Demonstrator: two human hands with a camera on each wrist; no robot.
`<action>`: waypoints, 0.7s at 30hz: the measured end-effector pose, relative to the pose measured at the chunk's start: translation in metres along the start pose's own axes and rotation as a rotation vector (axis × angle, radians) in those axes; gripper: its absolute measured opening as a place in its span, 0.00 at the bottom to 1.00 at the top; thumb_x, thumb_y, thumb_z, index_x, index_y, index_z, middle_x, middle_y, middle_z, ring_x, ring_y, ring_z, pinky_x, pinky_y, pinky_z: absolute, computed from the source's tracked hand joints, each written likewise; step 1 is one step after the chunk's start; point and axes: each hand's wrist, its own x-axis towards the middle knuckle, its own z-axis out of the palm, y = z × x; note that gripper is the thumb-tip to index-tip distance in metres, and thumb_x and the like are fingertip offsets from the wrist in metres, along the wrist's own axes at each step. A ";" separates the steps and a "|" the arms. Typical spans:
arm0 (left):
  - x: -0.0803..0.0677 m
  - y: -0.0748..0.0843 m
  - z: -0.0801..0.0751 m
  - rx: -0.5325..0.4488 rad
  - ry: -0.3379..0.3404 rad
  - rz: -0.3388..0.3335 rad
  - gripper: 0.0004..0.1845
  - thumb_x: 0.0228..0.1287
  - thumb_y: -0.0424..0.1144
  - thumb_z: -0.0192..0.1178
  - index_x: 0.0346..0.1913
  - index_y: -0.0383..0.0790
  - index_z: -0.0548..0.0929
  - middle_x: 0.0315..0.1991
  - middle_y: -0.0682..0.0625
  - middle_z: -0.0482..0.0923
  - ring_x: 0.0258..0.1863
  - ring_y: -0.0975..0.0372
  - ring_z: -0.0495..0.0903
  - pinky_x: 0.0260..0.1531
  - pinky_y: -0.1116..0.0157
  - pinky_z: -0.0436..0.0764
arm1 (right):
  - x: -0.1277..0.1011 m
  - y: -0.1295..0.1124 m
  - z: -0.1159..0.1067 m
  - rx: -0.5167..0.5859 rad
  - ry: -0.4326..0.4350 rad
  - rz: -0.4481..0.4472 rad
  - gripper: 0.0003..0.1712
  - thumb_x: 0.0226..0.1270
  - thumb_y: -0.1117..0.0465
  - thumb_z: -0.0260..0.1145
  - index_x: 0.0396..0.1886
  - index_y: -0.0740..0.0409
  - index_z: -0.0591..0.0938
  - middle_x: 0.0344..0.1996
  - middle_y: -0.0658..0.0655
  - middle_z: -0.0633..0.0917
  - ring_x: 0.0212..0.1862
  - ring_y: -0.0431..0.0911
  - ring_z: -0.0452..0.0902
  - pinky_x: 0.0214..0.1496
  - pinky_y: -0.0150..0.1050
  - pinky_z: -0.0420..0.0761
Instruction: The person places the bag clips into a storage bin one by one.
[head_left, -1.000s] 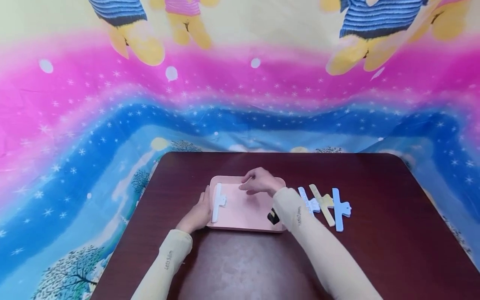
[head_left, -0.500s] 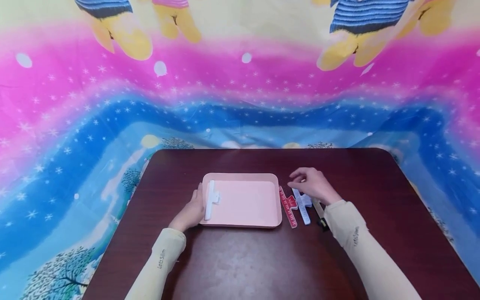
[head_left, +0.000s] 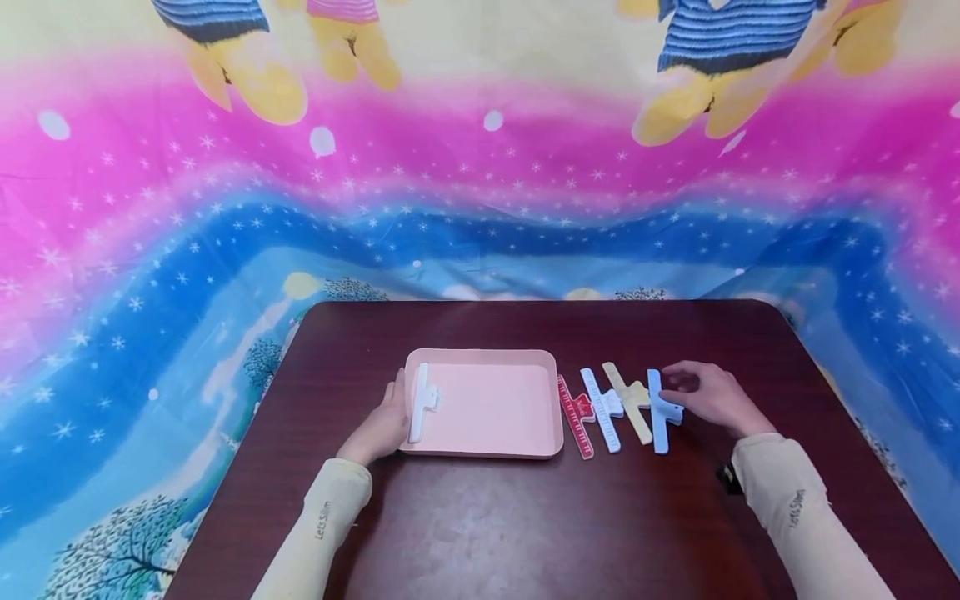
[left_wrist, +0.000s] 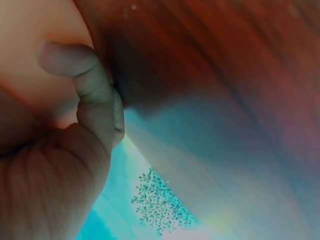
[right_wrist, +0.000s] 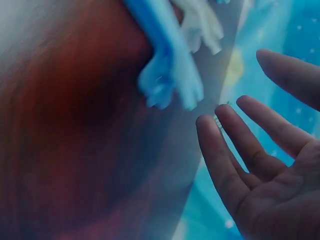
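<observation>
In the head view, my left hand (head_left: 381, 423) holds the left side of a shallow pink tray (head_left: 483, 450). The left wrist view has a bent finger against the pink surface. Inside the tray, near that side, lies a white ruler-style clip (head_left: 420, 404). My right hand (head_left: 712, 396) hovers by a blue clip (head_left: 657, 417), the rightmost of the row; the right wrist view shows the fingers spread and apart from it. To its left lie a yellow clip (head_left: 627, 402), a pale-blue clip (head_left: 600, 408) and a red clip (head_left: 576, 417) beside the tray's right wall.
A dark reddish-brown table (head_left: 480, 517) bears everything. Behind it and at both sides hangs a printed cloth backdrop (head_left: 450, 242). A small black item (head_left: 727, 477) shows at my right wrist.
My right hand has moved from over the tray rightward across the clips to the blue one. The red clip, unseen at first, shows beside the tray. The left hand keeps to the tray.
</observation>
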 end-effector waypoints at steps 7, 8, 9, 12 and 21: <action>0.000 -0.001 0.001 0.002 0.003 0.005 0.38 0.75 0.29 0.40 0.81 0.24 0.35 0.78 0.20 0.45 0.65 0.37 0.75 0.67 0.45 0.74 | -0.002 0.019 0.007 -0.003 -0.079 0.029 0.39 0.65 0.54 0.75 0.71 0.68 0.74 0.63 0.76 0.77 0.59 0.69 0.75 0.57 0.65 0.80; 0.000 -0.002 0.001 0.002 0.004 0.007 0.39 0.75 0.28 0.40 0.81 0.24 0.36 0.78 0.20 0.46 0.64 0.38 0.76 0.67 0.45 0.74 | -0.002 0.020 0.008 -0.008 -0.090 0.028 0.40 0.64 0.54 0.76 0.71 0.67 0.74 0.63 0.76 0.77 0.59 0.69 0.75 0.57 0.66 0.80; -0.001 -0.002 0.002 0.003 0.005 0.011 0.38 0.75 0.28 0.40 0.81 0.24 0.36 0.78 0.21 0.46 0.64 0.38 0.76 0.68 0.45 0.74 | -0.002 0.021 0.010 -0.014 -0.097 0.022 0.40 0.64 0.54 0.76 0.71 0.67 0.74 0.63 0.77 0.77 0.58 0.69 0.75 0.57 0.66 0.80; 0.000 -0.001 0.003 -0.008 0.011 0.012 0.38 0.75 0.29 0.40 0.81 0.24 0.36 0.78 0.22 0.47 0.60 0.39 0.79 0.66 0.46 0.76 | -0.003 0.024 0.014 -0.036 -0.100 0.004 0.40 0.62 0.56 0.78 0.69 0.67 0.76 0.63 0.77 0.76 0.57 0.69 0.75 0.56 0.66 0.80; -0.001 -0.002 0.004 -0.005 0.047 0.041 0.38 0.74 0.28 0.41 0.80 0.22 0.40 0.76 0.21 0.52 0.62 0.37 0.77 0.67 0.45 0.75 | 0.001 0.032 0.021 -0.037 -0.061 -0.024 0.36 0.59 0.62 0.79 0.66 0.68 0.79 0.60 0.75 0.80 0.57 0.69 0.78 0.57 0.66 0.81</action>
